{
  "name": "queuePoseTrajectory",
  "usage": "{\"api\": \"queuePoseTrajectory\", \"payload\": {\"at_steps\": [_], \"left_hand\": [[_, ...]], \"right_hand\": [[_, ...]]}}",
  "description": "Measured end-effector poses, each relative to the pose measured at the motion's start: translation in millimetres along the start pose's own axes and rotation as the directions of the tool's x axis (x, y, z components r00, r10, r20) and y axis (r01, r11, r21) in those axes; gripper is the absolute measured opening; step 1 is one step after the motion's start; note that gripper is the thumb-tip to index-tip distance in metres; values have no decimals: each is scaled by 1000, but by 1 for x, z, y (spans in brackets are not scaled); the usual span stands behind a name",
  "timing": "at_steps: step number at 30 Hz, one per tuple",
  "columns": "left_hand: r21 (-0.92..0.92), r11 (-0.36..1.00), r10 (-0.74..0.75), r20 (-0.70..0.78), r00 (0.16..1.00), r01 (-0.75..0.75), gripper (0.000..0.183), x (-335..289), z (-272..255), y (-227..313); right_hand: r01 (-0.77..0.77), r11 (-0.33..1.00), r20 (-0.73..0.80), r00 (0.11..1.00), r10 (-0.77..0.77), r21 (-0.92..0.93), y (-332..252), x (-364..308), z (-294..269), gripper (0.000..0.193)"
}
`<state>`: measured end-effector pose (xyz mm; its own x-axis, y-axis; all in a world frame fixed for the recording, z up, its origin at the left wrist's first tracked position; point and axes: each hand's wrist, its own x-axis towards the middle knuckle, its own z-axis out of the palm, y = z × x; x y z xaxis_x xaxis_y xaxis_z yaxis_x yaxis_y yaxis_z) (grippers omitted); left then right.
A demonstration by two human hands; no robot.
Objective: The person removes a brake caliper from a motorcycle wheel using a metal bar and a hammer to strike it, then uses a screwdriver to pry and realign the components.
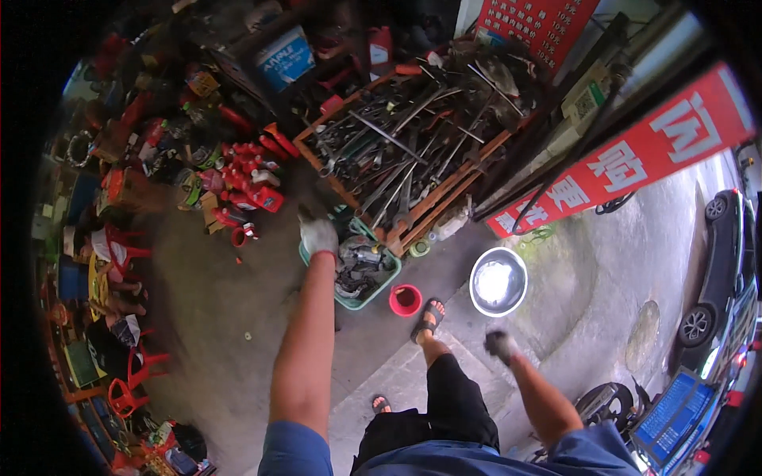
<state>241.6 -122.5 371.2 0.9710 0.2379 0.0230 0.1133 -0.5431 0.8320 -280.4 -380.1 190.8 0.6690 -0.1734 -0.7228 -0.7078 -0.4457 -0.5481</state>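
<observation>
My left hand (317, 236), in a pale work glove with a red cuff, reaches over the left rim of a green plastic basin (366, 302). Its dark fingertips point away from me, stretched out, with nothing visible in them. Inside the basin lie grey rags (355, 278) and metal parts. My right hand (500, 347), in a dark-palmed glove, hangs just below a round metal bowl (498, 282), apart from it. Its fingers are small and smeared, so their pose is unclear. Between basin and bowl stands a small red bucket (406, 301).
Beyond the basin, a wooden-framed bench (432, 230) is heaped with wrenches and bars. Red bottles (254, 194) crowd the floor at left. A red sign (619, 163) slants along the right. People sit by red stools (143, 366) far left; a car (718, 270) stands far right.
</observation>
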Motion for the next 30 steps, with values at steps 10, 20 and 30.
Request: {"api": "queuePoseTrajectory", "payload": {"at_steps": [10,20,30], "left_hand": [[-252,930,-272,18,962,267,28,15,117,51],[-352,905,-240,36,970,237,27,44,46,-13],[-436,859,-215,171,962,270,40,49,47,-84]], "right_hand": [[571,546,-654,754,-55,613,-136,259,-359,22],[565,652,-859,254,445,505,-294,324,-474,28],[580,652,-859,189,475,488,-277,314,-497,30]]}}
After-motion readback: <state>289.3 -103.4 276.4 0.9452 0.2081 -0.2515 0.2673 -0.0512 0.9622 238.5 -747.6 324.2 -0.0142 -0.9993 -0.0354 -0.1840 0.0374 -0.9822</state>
